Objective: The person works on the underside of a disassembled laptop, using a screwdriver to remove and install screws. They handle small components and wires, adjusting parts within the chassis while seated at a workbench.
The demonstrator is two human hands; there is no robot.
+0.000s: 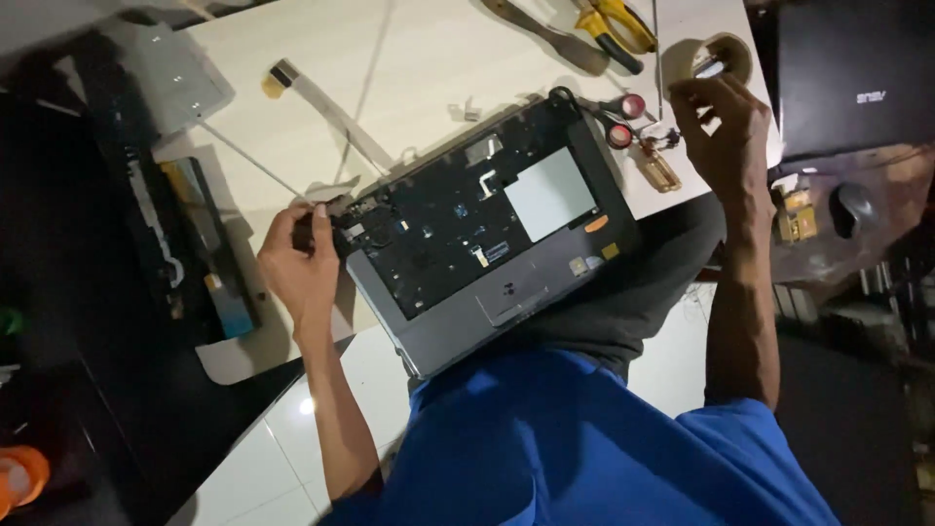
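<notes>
Fingers (310, 226) of left hand (297, 268) grip laptop base (487, 234) corner; right hand (726, 127) perhaps pinching tape roll (719, 54).

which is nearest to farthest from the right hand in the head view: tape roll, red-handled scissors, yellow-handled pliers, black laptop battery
From the right hand:
1. Tape roll, just beyond the fingers.
2. Red-handled scissors, beside the opened laptop base, toward the left hand.
3. Yellow-handled pliers, at the table's far edge.
4. Black laptop battery, far across, past the left hand.

The laptop base (487, 234) looks like matt grey plastic, with a dull silvery metal plate (548, 192) inside. The counter (419, 58) is smooth and pale. Yellow plier handles (616, 21) look glossy plastic.
</notes>
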